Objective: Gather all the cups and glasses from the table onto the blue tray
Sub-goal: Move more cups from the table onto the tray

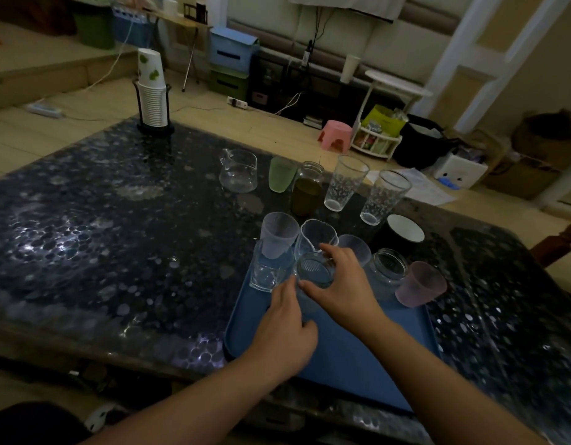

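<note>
Glasses crowd the far end of the blue tray [342,354], and your right hand [338,284] curls its fingers round the rim of a ribbed clear glass [316,270] there, while your left hand [282,329] presses against its near side, fingers hidden. You risk knocking the frosted cup [277,234] and square tumbler [267,271] just beside it if you set it down crooked. Five more pieces, including the two tall patterned glasses [345,183], wait on the table [101,220] beyond; tight packing could topple them.
</note>
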